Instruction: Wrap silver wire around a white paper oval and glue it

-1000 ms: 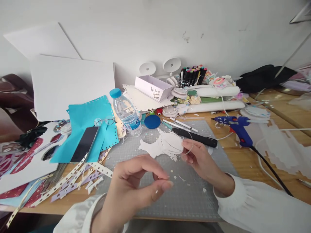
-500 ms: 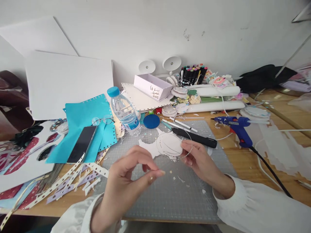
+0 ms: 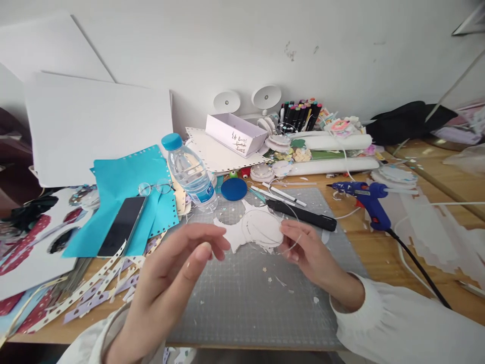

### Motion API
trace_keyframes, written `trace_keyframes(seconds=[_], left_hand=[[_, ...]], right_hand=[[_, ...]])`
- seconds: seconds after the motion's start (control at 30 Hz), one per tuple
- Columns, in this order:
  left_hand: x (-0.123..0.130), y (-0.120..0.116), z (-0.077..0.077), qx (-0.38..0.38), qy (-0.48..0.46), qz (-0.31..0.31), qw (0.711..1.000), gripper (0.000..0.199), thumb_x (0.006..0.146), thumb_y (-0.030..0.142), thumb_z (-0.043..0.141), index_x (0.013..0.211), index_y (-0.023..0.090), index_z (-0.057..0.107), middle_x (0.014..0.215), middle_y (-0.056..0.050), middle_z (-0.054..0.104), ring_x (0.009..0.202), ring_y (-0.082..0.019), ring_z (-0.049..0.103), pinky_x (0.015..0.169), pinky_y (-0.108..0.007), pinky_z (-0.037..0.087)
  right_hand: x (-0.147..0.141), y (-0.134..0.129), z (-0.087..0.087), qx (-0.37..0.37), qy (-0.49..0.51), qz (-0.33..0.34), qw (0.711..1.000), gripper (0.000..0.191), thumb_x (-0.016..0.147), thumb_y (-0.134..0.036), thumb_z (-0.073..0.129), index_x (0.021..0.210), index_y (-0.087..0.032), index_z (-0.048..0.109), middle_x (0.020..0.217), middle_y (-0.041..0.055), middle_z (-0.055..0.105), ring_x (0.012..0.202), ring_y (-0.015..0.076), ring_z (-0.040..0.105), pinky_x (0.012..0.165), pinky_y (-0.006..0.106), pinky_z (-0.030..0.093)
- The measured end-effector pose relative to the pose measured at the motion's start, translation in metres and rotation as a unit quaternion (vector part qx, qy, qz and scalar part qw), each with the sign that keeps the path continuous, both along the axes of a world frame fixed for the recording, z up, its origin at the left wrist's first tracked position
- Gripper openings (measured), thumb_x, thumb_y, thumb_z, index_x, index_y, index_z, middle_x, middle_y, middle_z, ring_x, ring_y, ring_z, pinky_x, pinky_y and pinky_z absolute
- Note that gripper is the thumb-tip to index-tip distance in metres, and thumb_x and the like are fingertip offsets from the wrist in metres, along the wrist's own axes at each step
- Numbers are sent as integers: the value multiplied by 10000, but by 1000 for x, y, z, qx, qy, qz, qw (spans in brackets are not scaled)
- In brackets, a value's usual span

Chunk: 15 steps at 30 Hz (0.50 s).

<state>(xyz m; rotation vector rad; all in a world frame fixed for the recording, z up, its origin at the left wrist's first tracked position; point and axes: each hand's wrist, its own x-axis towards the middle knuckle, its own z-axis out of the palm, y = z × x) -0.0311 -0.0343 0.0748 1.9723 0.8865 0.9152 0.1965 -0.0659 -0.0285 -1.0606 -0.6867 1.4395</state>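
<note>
Above cutting mat point(image 3: 257, 308): right hand point(image 3: 316, 255) pinches edge of white cutout point(image 3: 250, 230) between thumb and fingers; cutout over mat's rear half. Left hand point(image 3: 162, 273), at mat's left side: thumb and index parted, nothing visible in grip. Progress, judged: outline already cut; surface white except thin lines, further finishing likely remains; whether parts bonded, cannot tell. Right of mat: glue gun point(image 3: 375, 205), unheld. Left of mat: paper strips point(image 3: 81, 298).

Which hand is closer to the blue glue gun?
Right. The right hand is left of the blue glue gun and closer to the camera; the left hand is much farther left, also closer to the camera.
</note>
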Motion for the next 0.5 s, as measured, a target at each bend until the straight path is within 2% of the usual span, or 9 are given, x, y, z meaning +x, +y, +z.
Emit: trace_keyframes(seconds=[0.13, 0.23, 0.43, 0.5], left_hand=[[8, -3, 0, -104, -56, -49, 992, 199, 975, 261, 431, 980, 237, 628, 822, 3, 646, 742, -97, 598, 693, -176, 488], [11, -4, 0, -120, -52, -64, 989, 189, 970, 241, 442, 912, 216, 620, 790, 1, 628, 728, -99, 591, 677, -188, 473], [15, -3, -10, -8, 20, -65, 998, 267, 957, 196, 420, 699, 175, 484, 642, 6, 499, 640, -113, 490, 603, -253, 384], [17, -2, -12, 34, 23, -66, 997, 251, 939, 146, 425, 692, 174, 463, 654, 3, 490, 651, -116, 481, 611, -265, 378]], right_hand=[[0, 0, 5, 0, 40, 1, 999, 340, 768, -391, 635, 588, -192, 427, 454, -81, 370, 386, 44, 239, 385, 198, 196], [0, 1, 9, -2, 64, 5, 998, 340, 759, -392, 627, 577, -196, 416, 440, -88, 318, 378, 43, 189, 370, 195, 192], [1, 1, 11, -6, 124, 17, 992, 317, 740, -361, 652, 567, -191, 449, 416, -86, 319, 378, 43, 154, 359, 186, 165], [2, 1, 10, -1, 126, 19, 992, 312, 739, -349, 658, 570, -186, 453, 422, -86, 331, 379, 39, 159, 364, 181, 169]])
